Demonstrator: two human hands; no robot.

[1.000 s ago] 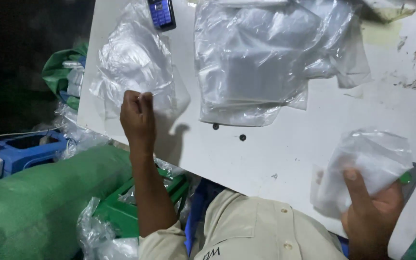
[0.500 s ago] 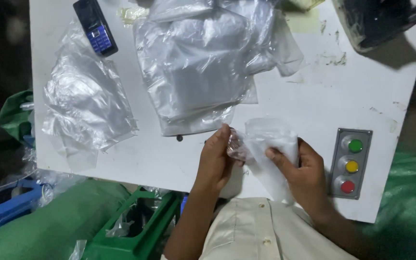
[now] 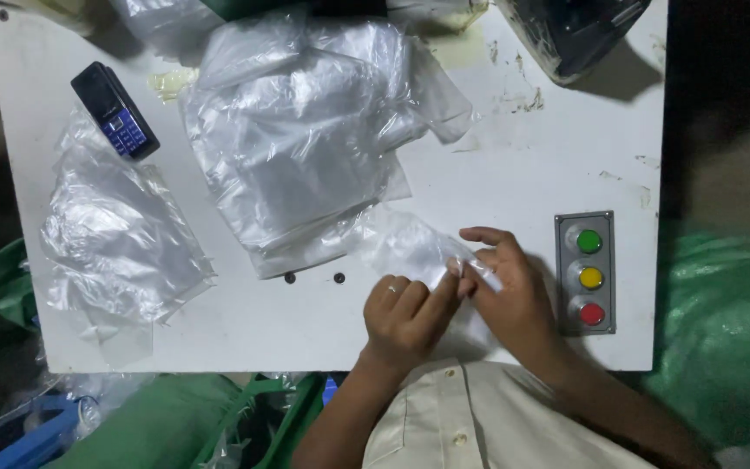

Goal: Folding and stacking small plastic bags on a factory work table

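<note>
L hand (image 3: 405,314) & R hand (image 3: 507,291) pinch a clear plastic bag (image 3: 410,252) on the white table (image 3: 496,174). Fingers of both closed on its edge. Button box (image 3: 585,272) just beside R hand.

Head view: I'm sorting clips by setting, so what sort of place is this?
Probably a factory packing station: a white worktable carries a panel of green, yellow and red push buttons, piles of clear plastic bags, and both hands work one small bag.

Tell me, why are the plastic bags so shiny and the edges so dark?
Head view: light from above glares off the crinkled plastic bags and the white table; both hands show sharp, while the floor around the table sits in shadow.
</note>
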